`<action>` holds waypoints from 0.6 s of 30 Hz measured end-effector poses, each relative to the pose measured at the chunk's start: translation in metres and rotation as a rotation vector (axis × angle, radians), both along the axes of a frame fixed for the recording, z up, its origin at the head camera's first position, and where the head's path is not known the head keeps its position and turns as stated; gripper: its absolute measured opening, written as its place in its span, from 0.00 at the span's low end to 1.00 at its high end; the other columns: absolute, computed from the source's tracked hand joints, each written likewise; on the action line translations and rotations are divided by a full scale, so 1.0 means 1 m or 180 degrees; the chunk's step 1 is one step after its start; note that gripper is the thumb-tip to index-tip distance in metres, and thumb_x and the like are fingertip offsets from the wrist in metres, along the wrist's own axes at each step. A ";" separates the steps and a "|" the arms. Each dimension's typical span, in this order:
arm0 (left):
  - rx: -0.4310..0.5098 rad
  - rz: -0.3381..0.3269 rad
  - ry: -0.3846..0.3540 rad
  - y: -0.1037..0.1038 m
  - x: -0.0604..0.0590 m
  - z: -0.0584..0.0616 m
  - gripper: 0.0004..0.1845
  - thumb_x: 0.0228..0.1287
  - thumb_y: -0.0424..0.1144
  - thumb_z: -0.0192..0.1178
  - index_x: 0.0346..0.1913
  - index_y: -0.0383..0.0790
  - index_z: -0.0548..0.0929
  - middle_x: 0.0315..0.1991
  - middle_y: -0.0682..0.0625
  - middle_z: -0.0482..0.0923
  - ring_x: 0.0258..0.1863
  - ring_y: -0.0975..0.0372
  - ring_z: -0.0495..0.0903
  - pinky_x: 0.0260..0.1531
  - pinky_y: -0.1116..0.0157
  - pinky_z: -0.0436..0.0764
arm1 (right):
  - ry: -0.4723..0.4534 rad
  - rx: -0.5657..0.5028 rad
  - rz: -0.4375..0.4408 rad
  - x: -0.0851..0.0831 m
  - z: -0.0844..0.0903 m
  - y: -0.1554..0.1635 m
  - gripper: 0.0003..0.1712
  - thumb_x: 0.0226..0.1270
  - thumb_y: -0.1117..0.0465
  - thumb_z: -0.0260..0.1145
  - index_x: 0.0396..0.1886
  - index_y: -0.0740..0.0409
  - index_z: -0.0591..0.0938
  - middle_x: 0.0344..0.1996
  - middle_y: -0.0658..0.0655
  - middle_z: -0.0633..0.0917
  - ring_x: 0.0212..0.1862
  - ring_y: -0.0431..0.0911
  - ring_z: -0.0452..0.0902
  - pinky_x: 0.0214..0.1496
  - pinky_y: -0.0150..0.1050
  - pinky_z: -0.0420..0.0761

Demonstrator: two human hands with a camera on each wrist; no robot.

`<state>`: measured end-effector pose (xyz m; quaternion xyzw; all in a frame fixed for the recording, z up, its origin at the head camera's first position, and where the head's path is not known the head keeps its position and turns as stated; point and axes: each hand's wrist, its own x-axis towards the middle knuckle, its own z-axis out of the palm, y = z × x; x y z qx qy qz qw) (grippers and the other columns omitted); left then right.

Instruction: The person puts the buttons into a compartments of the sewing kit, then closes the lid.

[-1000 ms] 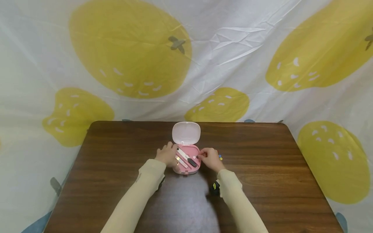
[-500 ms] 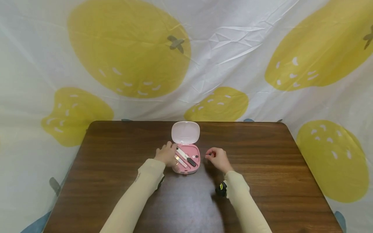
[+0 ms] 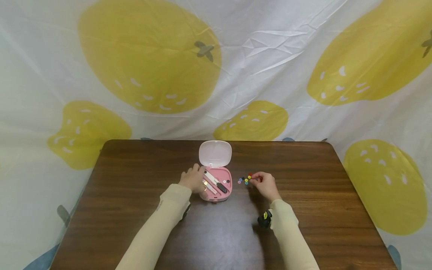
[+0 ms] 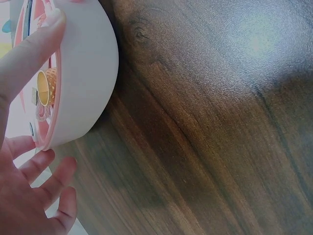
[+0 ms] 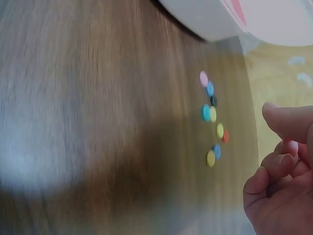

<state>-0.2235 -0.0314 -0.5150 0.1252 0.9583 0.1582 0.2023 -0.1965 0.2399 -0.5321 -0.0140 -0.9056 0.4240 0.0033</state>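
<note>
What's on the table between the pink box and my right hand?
A loose scatter of small coloured discs, seemingly buttons, lies between the pink box and your right hand; the head view shows this.

cream sleeves (image 3: 153, 229) | dark marking (image 3: 160, 204), left | black right-wrist device (image 3: 263, 221) | yellow-green patch (image 3: 265, 215)

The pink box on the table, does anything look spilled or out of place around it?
Possibly the colored discs: they lie loose on the table right of the open pink box, though similar pale and dark discs sit inside it. Nothing looks visibly damaged.
</note>
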 end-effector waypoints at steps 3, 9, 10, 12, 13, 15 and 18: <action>0.0001 -0.0002 -0.0001 0.000 0.000 0.000 0.61 0.21 0.54 0.78 0.66 0.41 0.60 0.58 0.42 0.61 0.57 0.49 0.63 0.55 0.47 0.62 | -0.0003 0.0047 -0.0050 0.002 -0.002 0.008 0.04 0.52 0.70 0.66 0.27 0.68 0.81 0.13 0.48 0.66 0.17 0.37 0.60 0.21 0.30 0.62; -0.0003 0.0000 -0.0002 0.001 0.001 0.002 0.61 0.21 0.54 0.78 0.66 0.41 0.60 0.58 0.42 0.61 0.57 0.49 0.63 0.54 0.47 0.62 | -0.0037 0.0117 -0.0160 0.006 -0.004 0.020 0.04 0.52 0.69 0.66 0.26 0.68 0.81 0.13 0.48 0.67 0.18 0.38 0.61 0.22 0.31 0.62; -0.0020 0.0001 -0.0008 0.001 0.001 0.002 0.61 0.21 0.54 0.78 0.66 0.41 0.60 0.58 0.42 0.61 0.57 0.49 0.63 0.54 0.47 0.62 | -0.0048 0.0137 -0.0165 0.007 -0.005 0.022 0.05 0.52 0.69 0.66 0.26 0.68 0.80 0.13 0.48 0.67 0.18 0.39 0.61 0.22 0.31 0.62; -0.0045 0.0006 -0.0019 0.001 0.001 0.003 0.61 0.21 0.54 0.78 0.66 0.41 0.60 0.58 0.42 0.61 0.57 0.49 0.63 0.53 0.47 0.63 | -0.0105 0.0151 -0.0192 0.008 -0.007 0.025 0.05 0.52 0.68 0.66 0.27 0.68 0.80 0.13 0.48 0.67 0.18 0.39 0.61 0.23 0.31 0.62; -0.0053 0.0008 -0.0019 0.001 0.001 0.004 0.61 0.21 0.54 0.78 0.66 0.41 0.60 0.58 0.42 0.61 0.57 0.49 0.63 0.53 0.47 0.63 | -0.0134 0.0161 -0.0206 0.008 -0.008 0.026 0.06 0.52 0.68 0.66 0.27 0.68 0.80 0.13 0.49 0.67 0.18 0.39 0.61 0.23 0.31 0.62; -0.0079 0.0000 -0.0014 0.002 0.002 0.005 0.60 0.22 0.53 0.78 0.66 0.40 0.60 0.58 0.41 0.61 0.57 0.49 0.64 0.53 0.47 0.63 | -0.0199 0.0171 -0.0232 0.008 -0.011 0.028 0.06 0.52 0.68 0.66 0.28 0.68 0.80 0.14 0.49 0.68 0.19 0.39 0.62 0.23 0.31 0.63; -0.0133 -0.0005 0.0000 0.004 0.002 0.007 0.59 0.23 0.51 0.78 0.66 0.40 0.60 0.59 0.41 0.61 0.57 0.49 0.64 0.52 0.47 0.64 | -0.0278 0.0178 -0.0258 0.008 -0.016 0.029 0.07 0.53 0.67 0.66 0.29 0.68 0.80 0.14 0.49 0.68 0.19 0.40 0.62 0.23 0.32 0.63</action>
